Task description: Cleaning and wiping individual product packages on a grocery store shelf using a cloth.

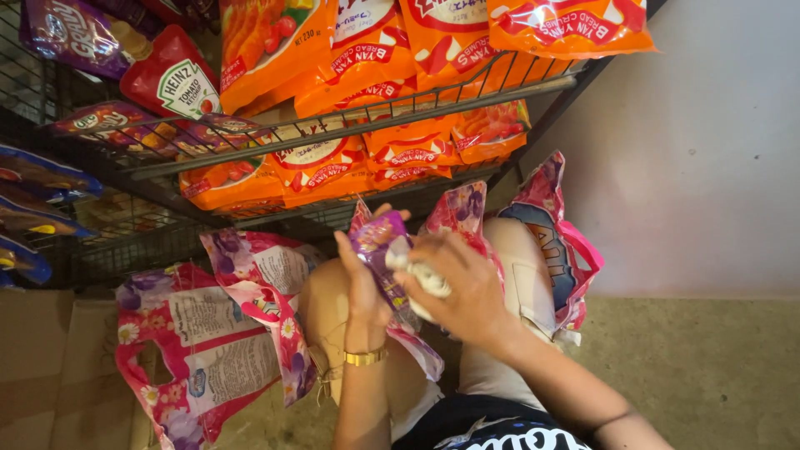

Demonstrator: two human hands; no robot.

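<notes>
Nearest to us, our left hand (365, 287) and right hand (462, 287) meet above our knees. Left fingers (350, 254) close around a small purple packet (379, 250), held upright between both hands. Right fingers curl over its other edge and seem also to press something white against it, though we cannot tell what. Glossy purple foil covers the packet, with a little yellow print. A gold bracelet (365, 357) sits on our left wrist. Pink floral bags (208, 350) lie on the floor to our left, another (554, 242) to our right. Ahead, a wire rack (350, 125) holds orange packets (392, 50) and a red sauce pouch (171, 75). Beside it stands a pale wall (708, 167).
</notes>
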